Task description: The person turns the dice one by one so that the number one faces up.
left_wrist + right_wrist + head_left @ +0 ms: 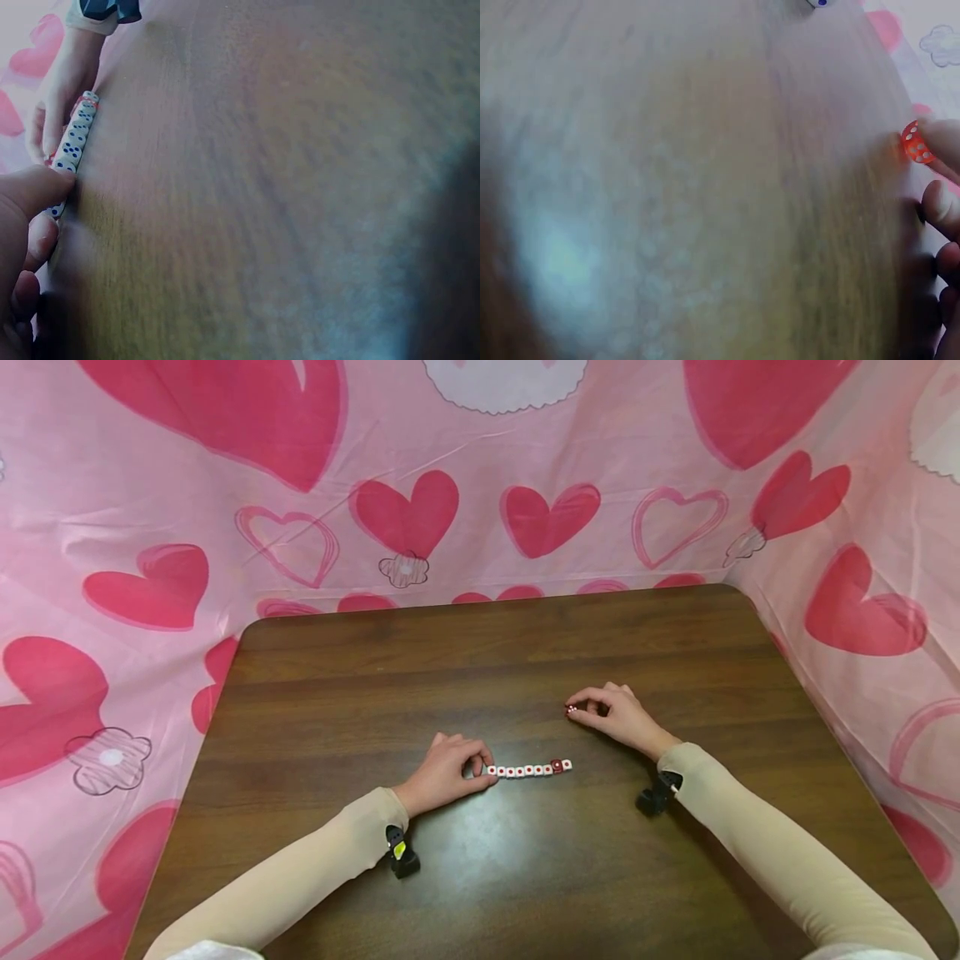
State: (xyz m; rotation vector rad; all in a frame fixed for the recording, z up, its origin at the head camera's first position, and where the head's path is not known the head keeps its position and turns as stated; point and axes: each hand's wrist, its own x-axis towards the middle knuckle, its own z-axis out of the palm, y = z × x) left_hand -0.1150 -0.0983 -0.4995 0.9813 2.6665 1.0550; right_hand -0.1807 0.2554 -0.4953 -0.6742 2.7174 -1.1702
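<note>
A row of several white dice [520,771] with red single dots on top lies on the table. One red die [557,766] is part of it, second from the right end. My left hand [442,774] is at the row's left end, its thumb and forefinger pinching the end die; in the left wrist view the thumb [45,187] partly covers the nearest white dice [71,148]. Beyond the row's right end, farther back, my right hand [618,718] pinches another red die [572,710]. The right wrist view shows that red die [916,142] with white dots between the fingertips.
The brown wooden table [480,660] reaches back to a pink cloth [472,552] with hearts, which hangs behind it and at both sides. Black wrist devices [402,853] sit on both sleeves. A white die's corner [820,3] shows atop the right wrist view.
</note>
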